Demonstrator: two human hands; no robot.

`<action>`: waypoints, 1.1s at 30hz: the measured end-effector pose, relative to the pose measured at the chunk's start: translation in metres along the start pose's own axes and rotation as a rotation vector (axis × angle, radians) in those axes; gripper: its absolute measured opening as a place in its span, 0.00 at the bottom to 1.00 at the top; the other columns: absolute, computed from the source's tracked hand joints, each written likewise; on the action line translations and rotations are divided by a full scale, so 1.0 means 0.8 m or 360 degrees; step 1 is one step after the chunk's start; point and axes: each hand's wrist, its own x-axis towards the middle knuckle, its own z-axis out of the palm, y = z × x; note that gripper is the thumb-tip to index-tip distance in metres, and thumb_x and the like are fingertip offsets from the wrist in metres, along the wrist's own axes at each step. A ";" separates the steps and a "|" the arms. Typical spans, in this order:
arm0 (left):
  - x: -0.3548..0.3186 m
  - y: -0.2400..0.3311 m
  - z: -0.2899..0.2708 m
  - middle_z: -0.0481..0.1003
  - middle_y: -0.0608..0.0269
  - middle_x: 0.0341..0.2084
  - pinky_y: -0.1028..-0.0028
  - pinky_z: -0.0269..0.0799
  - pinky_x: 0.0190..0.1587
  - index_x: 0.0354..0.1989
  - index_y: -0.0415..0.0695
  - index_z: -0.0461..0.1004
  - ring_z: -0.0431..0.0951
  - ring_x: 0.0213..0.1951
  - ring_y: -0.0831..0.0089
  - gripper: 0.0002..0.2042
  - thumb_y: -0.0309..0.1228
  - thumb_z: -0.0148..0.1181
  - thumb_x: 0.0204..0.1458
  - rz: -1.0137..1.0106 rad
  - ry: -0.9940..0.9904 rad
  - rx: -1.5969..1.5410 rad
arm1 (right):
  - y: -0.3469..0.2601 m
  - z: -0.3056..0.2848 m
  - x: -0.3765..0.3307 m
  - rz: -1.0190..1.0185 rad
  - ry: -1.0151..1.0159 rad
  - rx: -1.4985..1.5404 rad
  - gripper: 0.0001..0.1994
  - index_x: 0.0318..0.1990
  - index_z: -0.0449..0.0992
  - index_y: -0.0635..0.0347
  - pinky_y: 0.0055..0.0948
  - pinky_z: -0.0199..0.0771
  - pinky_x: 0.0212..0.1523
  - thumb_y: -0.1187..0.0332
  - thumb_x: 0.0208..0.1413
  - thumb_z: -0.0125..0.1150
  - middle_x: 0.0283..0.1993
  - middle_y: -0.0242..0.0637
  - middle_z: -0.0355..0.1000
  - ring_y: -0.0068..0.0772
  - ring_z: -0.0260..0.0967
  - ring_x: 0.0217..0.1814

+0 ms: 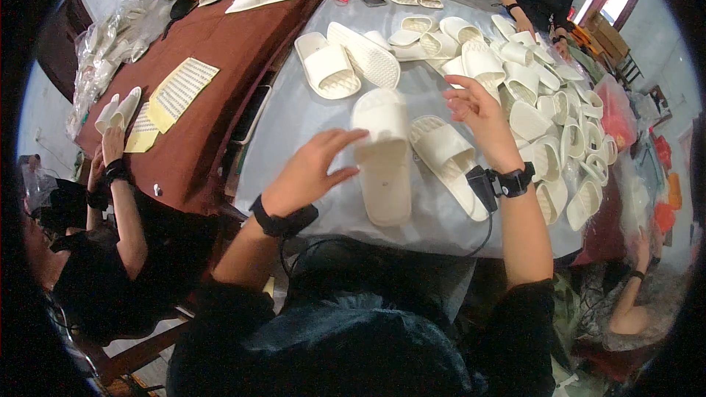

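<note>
A cream slide slipper [384, 185] is right in front of me, its toe end pointing away and its outline slightly blurred. My left hand [312, 169] is beside its left edge, thumb and fingers apart; I cannot tell whether the fingertips touch it. To its right, a second cream slipper [445, 162] with a textured footbed lies at a slant on the grey table cover [301, 209]. Over the far side of that slipper, my right hand [478, 114] is raised with fingers spread, holding nothing. Both wrists wear black bands.
Beyond my hands lies a pair of slippers [331, 66]. A large heap of cream slippers [533, 117] covers the right side. At left, a brown-covered table [220, 51] bears yellow printed sheets [180, 92] and more slippers. Several people work around the tables.
</note>
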 end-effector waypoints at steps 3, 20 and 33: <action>-0.018 -0.008 0.006 0.70 0.49 0.51 0.61 0.70 0.54 0.61 0.50 0.68 0.71 0.52 0.52 0.30 0.27 0.69 0.46 -0.0010 -0.0087 0.0208 | 0.003 -0.003 -0.014 -0.0073 -0.0016 -0.0654 0.20 0.57 0.72 0.55 0.31 0.71 0.48 0.70 0.56 0.62 0.48 0.45 0.73 0.34 0.70 0.47; 0.121 -0.092 0.063 0.70 0.44 0.46 0.59 0.69 0.51 0.61 0.50 0.68 0.73 0.46 0.48 0.31 0.41 0.70 0.46 0.0320 -0.0328 0.0235 | 0.066 0.027 -0.124 0.0421 -0.0043 -0.1160 0.38 0.67 0.58 0.56 0.45 0.71 0.48 0.69 0.48 0.69 0.46 0.58 0.71 0.61 0.70 0.48; 0.146 -0.079 0.110 0.74 0.46 0.44 0.57 0.69 0.50 0.61 0.49 0.69 0.73 0.46 0.48 0.31 0.40 0.69 0.46 0.0426 -0.0304 0.0293 | 0.043 0.061 -0.256 0.0160 0.0523 -0.0532 0.15 0.51 0.76 0.60 0.36 0.72 0.40 0.74 0.55 0.61 0.40 0.45 0.74 0.47 0.72 0.39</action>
